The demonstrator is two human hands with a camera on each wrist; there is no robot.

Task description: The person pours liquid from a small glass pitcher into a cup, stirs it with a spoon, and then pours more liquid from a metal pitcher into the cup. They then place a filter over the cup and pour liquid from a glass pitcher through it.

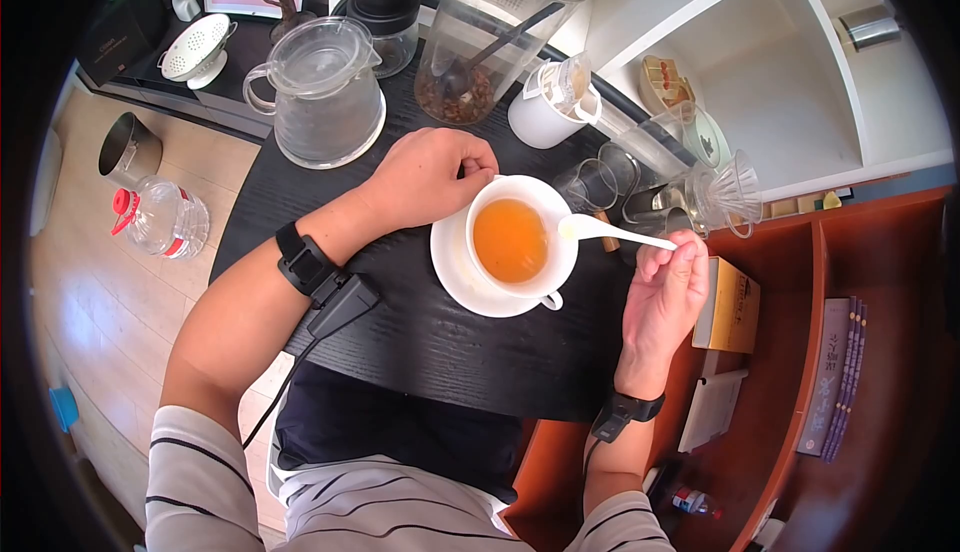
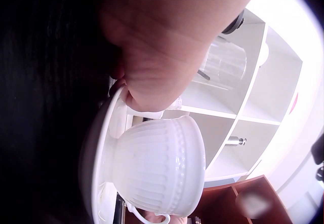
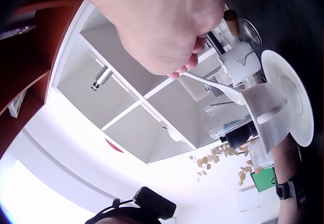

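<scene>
A white teacup (image 1: 557, 257) of amber tea (image 1: 510, 242) stands on a white saucer (image 1: 449, 264) on the black table. My left hand (image 1: 428, 178) is at the saucer's far left edge; in the left wrist view its thumb lies over the saucer rim (image 2: 103, 145), beside the fluted cup (image 2: 157, 165). My right hand (image 1: 668, 297) pinches the handle end of a white spoon (image 1: 625, 236), right of the cup. The spoon's bowl overlaps the cup's right rim in the head view. In the right wrist view, the spoon (image 3: 210, 85) reaches toward the cup (image 3: 268, 115).
Behind the cup stand a glass pitcher (image 1: 325, 97), a tall clear container (image 1: 450, 62) with a dark scoop, and a white mug (image 1: 545, 117). Glassware (image 1: 690, 197) crowds the right back. A brown shelf (image 1: 780, 352) borders the table's right side.
</scene>
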